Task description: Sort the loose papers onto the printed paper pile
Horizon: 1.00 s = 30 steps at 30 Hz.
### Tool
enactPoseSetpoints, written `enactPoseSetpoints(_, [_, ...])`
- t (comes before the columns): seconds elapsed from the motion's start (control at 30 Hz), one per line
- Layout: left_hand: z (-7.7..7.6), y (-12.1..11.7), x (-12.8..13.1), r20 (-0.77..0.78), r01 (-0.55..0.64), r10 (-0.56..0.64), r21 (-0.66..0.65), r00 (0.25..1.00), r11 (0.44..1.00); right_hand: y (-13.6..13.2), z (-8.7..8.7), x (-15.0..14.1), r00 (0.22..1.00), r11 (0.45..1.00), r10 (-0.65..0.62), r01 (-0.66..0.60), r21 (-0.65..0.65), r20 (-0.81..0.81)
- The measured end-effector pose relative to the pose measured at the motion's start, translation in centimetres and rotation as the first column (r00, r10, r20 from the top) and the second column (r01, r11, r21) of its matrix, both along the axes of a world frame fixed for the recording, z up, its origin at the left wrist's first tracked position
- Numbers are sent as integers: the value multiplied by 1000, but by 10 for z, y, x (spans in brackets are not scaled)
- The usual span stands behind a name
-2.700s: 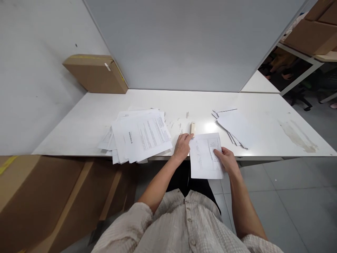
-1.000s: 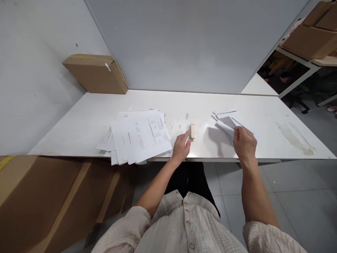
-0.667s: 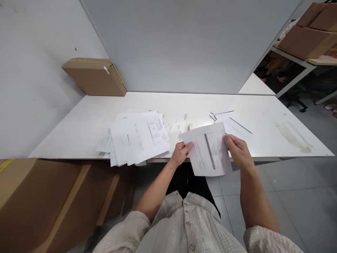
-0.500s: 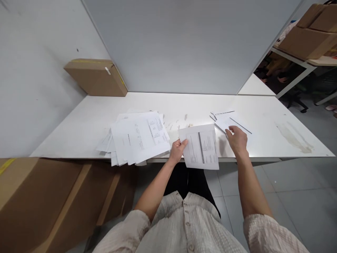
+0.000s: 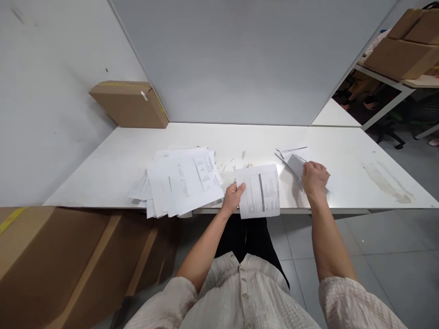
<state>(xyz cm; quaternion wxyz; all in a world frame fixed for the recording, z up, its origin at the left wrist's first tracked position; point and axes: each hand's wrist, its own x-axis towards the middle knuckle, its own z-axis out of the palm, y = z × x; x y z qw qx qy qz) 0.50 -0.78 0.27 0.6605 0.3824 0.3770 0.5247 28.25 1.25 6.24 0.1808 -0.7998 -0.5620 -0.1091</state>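
Note:
My left hand (image 5: pixel 233 195) pinches the left edge of a printed sheet (image 5: pixel 259 191) that lies over the front edge of the white table (image 5: pixel 113 169). My right hand (image 5: pixel 313 178) reaches onto the small stack of papers (image 5: pixel 295 161) at the right, fingers curled on its top sheet. A bigger, untidy pile of printed papers (image 5: pixel 181 180) lies left of my left hand. The printed sheet hides the small beige stapler seen earlier.
A cardboard box (image 5: pixel 132 103) stands at the table's back left corner against a grey partition. Large cartons (image 5: pixel 61 260) sit on the floor at my left. Small paper scraps (image 5: pixel 233 161) dot the table's middle. More boxes on a shelf (image 5: pixel 408 50) at far right.
My right hand brought a printed sheet from the right stack to the middle, my left hand took its edge, and my right hand went back to the right stack.

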Motion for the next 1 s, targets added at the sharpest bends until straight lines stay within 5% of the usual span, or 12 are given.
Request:
enactPoseSetpoints(0.13, [1,0,0,10,-1,1,-7,1000,1000,-48,62,-20,1000,961,9,-14,275,22])
enactPoseSetpoints(0.23, [3,0,1,21,-3,4,-29,1000,1000,-84,102,-35,981,825,95,16,565,-167])
enactPoseSetpoints(0.3, [3,0,1,23,-5,6,-45,1000,999,-93,110,-42,900,750,228,81,656,-371])
enactPoseSetpoints(0.4, [3,0,0,22,10,-9,-67,1000,998,-82,88,-49,735,862,319,37,506,-598])
enactPoseSetpoints(0.5, [2,0,-1,52,15,-11,-67,999,998,-58,45,-62,792,963,242,-127,237,-560])
enactPoseSetpoints(0.67, [2,0,0,92,9,-4,-55,996,998,-42,-7,-88,868,966,259,-238,103,-425])
enactPoseSetpoints(0.9, [1,-2,-3,-30,3,-3,-5,1000,1000,-47,-17,-104,849,972,233,-203,114,-475])
enactPoseSetpoints(1.0, [2,-3,-3,-80,-27,31,39,996,999,-51,-16,-99,700,980,196,-119,159,-687])
